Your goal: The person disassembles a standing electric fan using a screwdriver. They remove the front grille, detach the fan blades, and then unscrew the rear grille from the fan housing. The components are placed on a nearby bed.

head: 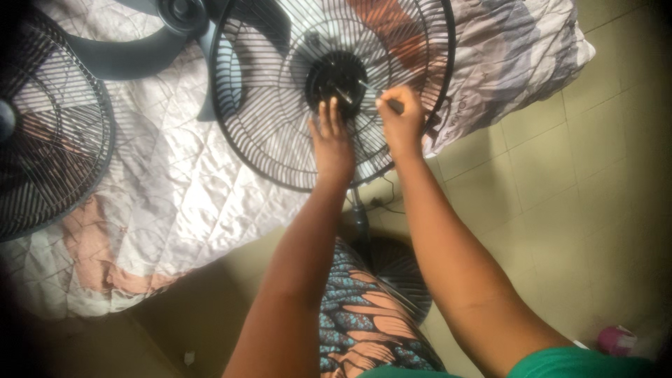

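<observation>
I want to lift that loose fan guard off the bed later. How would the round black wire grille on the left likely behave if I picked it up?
The loose grille is thin wire with open gaps, so probably light for its size. Its wide span may flex a little if lifted by one edge. It lies flat on the quilt, so it seems unlikely to roll unless stood on its rim.

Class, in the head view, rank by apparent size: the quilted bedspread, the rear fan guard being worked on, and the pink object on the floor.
1. quilted bedspread
2. rear fan guard
3. pink object, smallest, though its distance makes its true size unsure.
</observation>
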